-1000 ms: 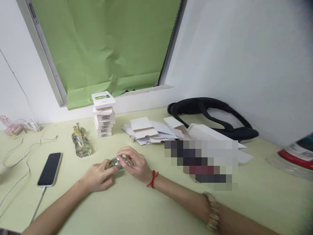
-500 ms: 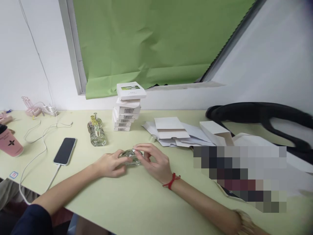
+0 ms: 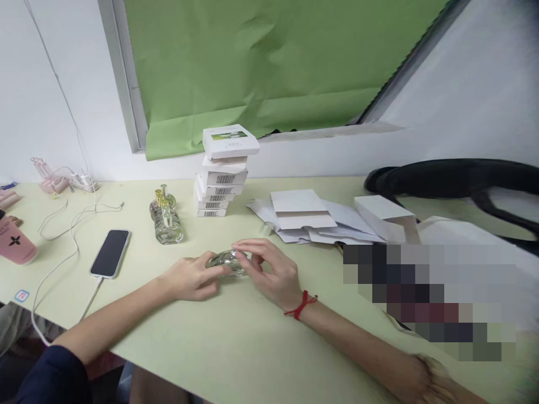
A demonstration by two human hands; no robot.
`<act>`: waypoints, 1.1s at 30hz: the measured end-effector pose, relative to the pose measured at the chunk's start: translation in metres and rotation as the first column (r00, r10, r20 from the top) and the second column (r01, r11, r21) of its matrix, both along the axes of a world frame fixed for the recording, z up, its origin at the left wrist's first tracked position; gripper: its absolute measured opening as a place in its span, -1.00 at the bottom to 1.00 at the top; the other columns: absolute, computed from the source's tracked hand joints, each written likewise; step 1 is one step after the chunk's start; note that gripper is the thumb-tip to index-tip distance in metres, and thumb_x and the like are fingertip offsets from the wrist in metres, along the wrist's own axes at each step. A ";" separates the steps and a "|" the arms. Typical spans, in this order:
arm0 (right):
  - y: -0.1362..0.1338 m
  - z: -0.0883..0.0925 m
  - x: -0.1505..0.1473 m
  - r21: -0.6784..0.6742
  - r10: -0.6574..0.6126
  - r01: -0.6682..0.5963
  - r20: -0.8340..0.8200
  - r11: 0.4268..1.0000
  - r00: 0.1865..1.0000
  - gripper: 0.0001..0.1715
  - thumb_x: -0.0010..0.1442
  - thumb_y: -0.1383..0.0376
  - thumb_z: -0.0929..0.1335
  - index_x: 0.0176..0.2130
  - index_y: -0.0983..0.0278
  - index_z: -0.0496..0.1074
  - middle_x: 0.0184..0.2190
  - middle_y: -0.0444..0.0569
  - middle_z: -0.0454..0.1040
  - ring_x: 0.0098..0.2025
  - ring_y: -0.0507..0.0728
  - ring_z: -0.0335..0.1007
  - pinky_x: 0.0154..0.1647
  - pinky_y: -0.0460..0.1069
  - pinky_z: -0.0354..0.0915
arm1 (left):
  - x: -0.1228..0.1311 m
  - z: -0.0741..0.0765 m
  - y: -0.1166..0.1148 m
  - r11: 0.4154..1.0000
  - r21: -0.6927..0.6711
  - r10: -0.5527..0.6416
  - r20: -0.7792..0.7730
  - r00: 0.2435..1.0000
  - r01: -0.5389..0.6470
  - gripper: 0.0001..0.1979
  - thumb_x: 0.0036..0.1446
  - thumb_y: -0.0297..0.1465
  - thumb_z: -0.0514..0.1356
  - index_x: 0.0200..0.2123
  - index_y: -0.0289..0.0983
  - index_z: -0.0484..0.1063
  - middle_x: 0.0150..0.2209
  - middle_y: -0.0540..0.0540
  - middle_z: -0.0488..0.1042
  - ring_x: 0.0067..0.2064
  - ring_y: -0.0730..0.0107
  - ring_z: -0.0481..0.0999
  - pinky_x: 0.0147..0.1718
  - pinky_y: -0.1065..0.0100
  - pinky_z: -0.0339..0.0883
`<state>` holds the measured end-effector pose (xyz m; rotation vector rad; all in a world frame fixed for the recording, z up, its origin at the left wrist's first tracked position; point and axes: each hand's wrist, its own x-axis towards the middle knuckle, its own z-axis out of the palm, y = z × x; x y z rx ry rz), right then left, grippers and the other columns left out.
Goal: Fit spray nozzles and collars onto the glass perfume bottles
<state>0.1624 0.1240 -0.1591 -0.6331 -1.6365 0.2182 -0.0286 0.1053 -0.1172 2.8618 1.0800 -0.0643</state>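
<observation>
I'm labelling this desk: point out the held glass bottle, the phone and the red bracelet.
Glass bottle [image 3: 226, 258], head view, on its clear body.
Phone [image 3: 110, 253], head view, on its dark screen.
Red bracelet [image 3: 301, 306], head view, on its cord.

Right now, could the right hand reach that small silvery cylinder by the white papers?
Probably yes: the silvery cylinder lies just beyond the right hand with nothing between, though that hand touches the glass bottle.

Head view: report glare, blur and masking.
Head view, centre: small glints on the glass bottle; head view, right: pixel blocks mask part of the desk, and the black curved object looks soft; head view, lower right: forearm band blurred.
</observation>
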 end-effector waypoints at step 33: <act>0.004 0.003 0.000 -0.027 0.017 -0.019 -0.052 0.999 0.998 -0.80 0.13 0.45 0.37 -0.22 0.29 0.31 -0.30 -0.06 0.40 -0.67 -0.15 -0.06 -0.71 -0.15 0.07 | -0.003 0.002 0.003 0.981 0.161 -0.138 0.173 0.975 0.111 -0.62 0.19 -0.42 -0.06 0.09 -0.19 0.09 -0.13 -0.13 0.26 -0.45 0.50 0.34 -0.47 0.42 0.32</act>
